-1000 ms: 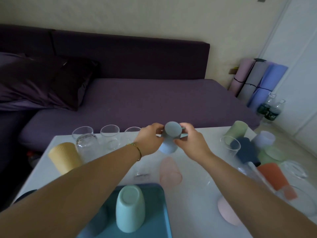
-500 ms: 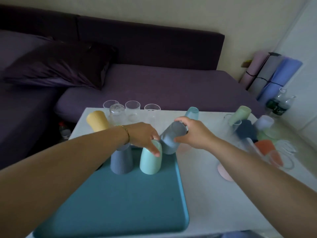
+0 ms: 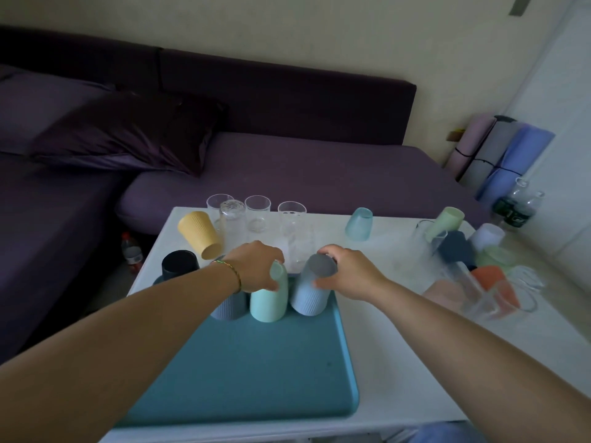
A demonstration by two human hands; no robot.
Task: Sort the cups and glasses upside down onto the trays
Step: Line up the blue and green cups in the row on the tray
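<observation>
White table (image 3: 383,372), near half taken up by one teal tray (image 3: 249,372). Three cups stand upside down in a row along the tray's far edge: a blue-grey ribbed cup (image 3: 232,306) on the left, mostly hidden under the left wrist; a mint cup (image 3: 268,302) in the middle; a blue ribbed cup (image 3: 311,289) on the right, touching or just beside the mint one.

Right hand (image 3: 348,274) grasps the blue ribbed cup from its right side, base up, long axis tilted slightly left. Left hand (image 3: 256,266) grips the mint cup near its base. Likely setting down; release looks next.

Still unsorted: four clear glasses (image 3: 257,212) along the far edge, a yellow cup (image 3: 200,235), a dark cup (image 3: 179,265) off the tray's corner, a pale-blue cup (image 3: 359,223). The cluttered group at right cannot be counted.
</observation>
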